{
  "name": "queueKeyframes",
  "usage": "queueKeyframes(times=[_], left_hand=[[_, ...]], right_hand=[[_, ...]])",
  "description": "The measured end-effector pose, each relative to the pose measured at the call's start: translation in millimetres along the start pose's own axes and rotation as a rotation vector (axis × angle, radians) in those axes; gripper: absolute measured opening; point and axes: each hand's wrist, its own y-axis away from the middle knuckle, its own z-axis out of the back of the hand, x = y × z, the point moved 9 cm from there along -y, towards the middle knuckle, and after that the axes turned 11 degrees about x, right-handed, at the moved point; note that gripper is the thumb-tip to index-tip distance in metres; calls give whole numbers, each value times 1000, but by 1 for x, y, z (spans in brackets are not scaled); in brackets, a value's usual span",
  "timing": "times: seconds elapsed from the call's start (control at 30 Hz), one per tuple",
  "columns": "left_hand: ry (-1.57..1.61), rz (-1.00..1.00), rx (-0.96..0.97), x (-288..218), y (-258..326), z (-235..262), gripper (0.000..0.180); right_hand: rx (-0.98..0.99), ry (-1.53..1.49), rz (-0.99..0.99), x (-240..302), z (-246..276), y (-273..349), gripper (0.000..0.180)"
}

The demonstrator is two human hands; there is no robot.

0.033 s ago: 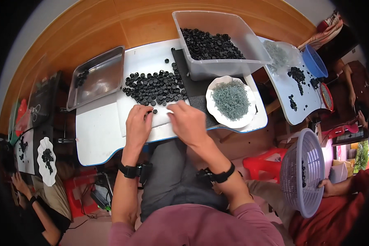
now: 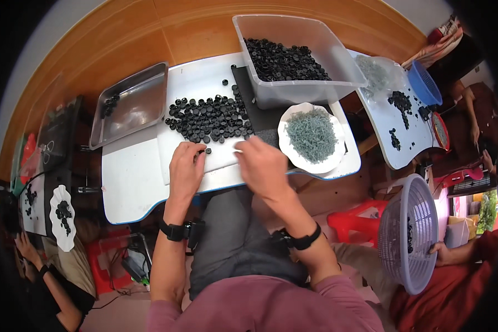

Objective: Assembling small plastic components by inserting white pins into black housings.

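My left hand (image 2: 186, 167) rests on the white board (image 2: 220, 157) with thumb and fingers drawn together; what sits between them, if anything, is too small to make out. Just right of its fingertips lies one small round black cap (image 2: 208, 150). Beyond both hands spreads a pile of such black caps (image 2: 207, 119). My right hand (image 2: 264, 169) hovers at the board's right side, fingers curled inward, slightly blurred; I cannot see what they hold. Right of it stands a white scalloped plate (image 2: 284, 150) heaped with grey-green screws (image 2: 311, 135).
A clear plastic bin (image 2: 315, 91) with many black caps stands at the back. A metal tray (image 2: 141, 105) sits at the left. On the right, a person holds a purple basket (image 2: 390, 232) near a red stool (image 2: 351, 221); another table (image 2: 395, 157) carries more black parts.
My right hand has shifted a little to the right, away from my left hand. The left hand has stayed almost in place.
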Motion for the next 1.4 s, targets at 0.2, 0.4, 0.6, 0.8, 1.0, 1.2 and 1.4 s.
queueKeyframes(times=[0.2,0.4,0.6,0.8,1.0,1.2,1.4], left_hand=[[33,-25,15,-7,-1,0,20],[6,-46,30,-5,-2,0,21],[-77,-28,52,-13,-7,-2,18],[-50,22,13,-13,-11,1,19],[127,62,-88,3,-12,6,22],[420,264,-117,27,-4,9,20],[673,193,-125,36,-7,-2,18]], right_hand=[[6,209,-265,-88,71,31,9],[61,269,-326,-101,74,28,10],[49,295,-271,-115,67,32,19],[-21,271,-339,-113,81,32,16],[-94,237,-273,-113,86,33,9],[-112,215,-327,-116,91,34,7],[-192,67,-352,-132,99,38,6]])
